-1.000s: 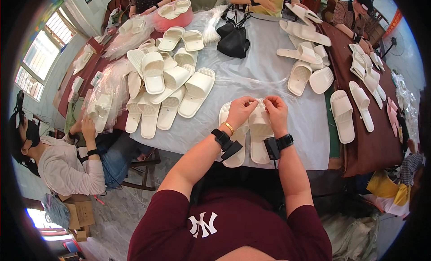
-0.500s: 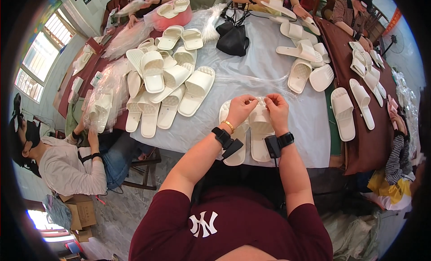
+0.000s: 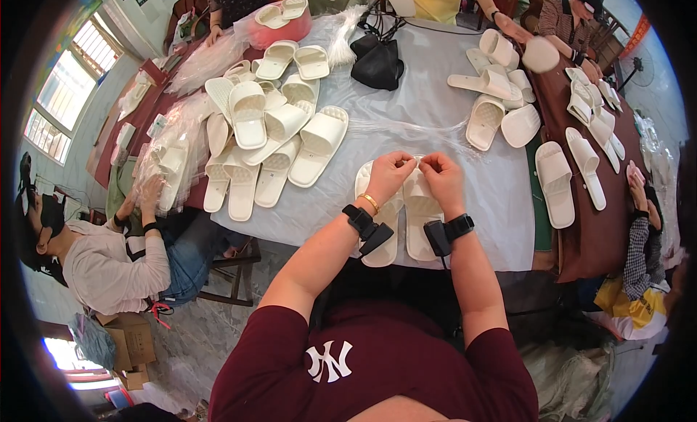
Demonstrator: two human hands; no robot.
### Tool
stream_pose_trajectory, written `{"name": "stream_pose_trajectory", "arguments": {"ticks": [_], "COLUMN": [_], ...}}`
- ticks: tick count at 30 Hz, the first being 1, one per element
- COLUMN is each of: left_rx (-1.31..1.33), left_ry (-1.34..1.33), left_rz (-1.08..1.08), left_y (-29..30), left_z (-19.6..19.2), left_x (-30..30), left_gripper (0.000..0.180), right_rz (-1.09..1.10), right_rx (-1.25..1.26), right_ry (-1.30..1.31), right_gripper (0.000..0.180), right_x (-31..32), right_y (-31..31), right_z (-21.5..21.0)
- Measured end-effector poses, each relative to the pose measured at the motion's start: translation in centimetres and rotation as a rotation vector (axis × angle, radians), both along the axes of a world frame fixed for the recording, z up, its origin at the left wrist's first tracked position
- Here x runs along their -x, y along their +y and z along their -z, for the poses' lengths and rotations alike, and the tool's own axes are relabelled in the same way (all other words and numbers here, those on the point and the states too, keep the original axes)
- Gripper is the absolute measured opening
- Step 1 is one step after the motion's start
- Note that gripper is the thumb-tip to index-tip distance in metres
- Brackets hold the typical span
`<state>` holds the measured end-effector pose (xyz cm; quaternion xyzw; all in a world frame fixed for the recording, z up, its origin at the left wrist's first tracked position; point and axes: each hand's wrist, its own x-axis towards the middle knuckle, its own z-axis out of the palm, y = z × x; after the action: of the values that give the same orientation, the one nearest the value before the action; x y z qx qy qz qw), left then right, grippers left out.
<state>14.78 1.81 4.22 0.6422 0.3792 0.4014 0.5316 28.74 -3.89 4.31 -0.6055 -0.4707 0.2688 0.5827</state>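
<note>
Two white slippers lie side by side on the grey table cover right in front of me. My left hand and my right hand meet above their toe ends, fingers pinched together on something small and thin between them; what it is I cannot make out. Both wrists carry black straps with small devices. A clear plastic bag lies just beyond my hands.
A heap of white slippers fills the table's left. More slippers lie at the right and on the brown table. A black bag sits at the far middle. A seated person handles bagged slippers at left; other people work across the table.
My hands stay pinched together over the slippers, barely shifted. Across the table, a person at the far right now lifts a slipper.
</note>
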Motion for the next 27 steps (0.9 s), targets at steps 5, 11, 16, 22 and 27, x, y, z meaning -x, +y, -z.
{"name": "stream_pose_trajectory", "arguments": {"ticks": [5, 11, 16, 22, 27], "left_rx": [0.019, 0.046, 0.04, -0.113, -0.876], "left_ry": [-0.024, -0.018, -0.033, 0.051, 0.255], "left_rz": [-0.019, 0.027, 0.072, -0.012, -0.433], "left_y": [0.0, -0.1, -0.2, 0.2, -1.7], "left_z": [0.3, 0.4, 0.5, 1.0, -2.7], "left_x": [0.0, 0.2, 0.1, 0.5, 0.6], "left_gripper": [0.021, 0.022, 0.023, 0.025, 0.031], "right_rz": [-0.041, -0.075, -0.104, -0.117, 0.076], "right_rx": [-0.002, -0.027, 0.021, 0.064, -0.034], "right_ry": [0.017, 0.089, 0.004, -0.031, 0.278], "right_gripper": [0.008, 0.008, 0.008, 0.008, 0.019], "right_x": [0.1, -0.2, -0.4, 0.2, -2.2], "right_y": [-0.4, -0.4, -0.4, 0.2, 0.1], "right_z": [-0.1, 0.6, 0.4, 0.6, 2.1]}}
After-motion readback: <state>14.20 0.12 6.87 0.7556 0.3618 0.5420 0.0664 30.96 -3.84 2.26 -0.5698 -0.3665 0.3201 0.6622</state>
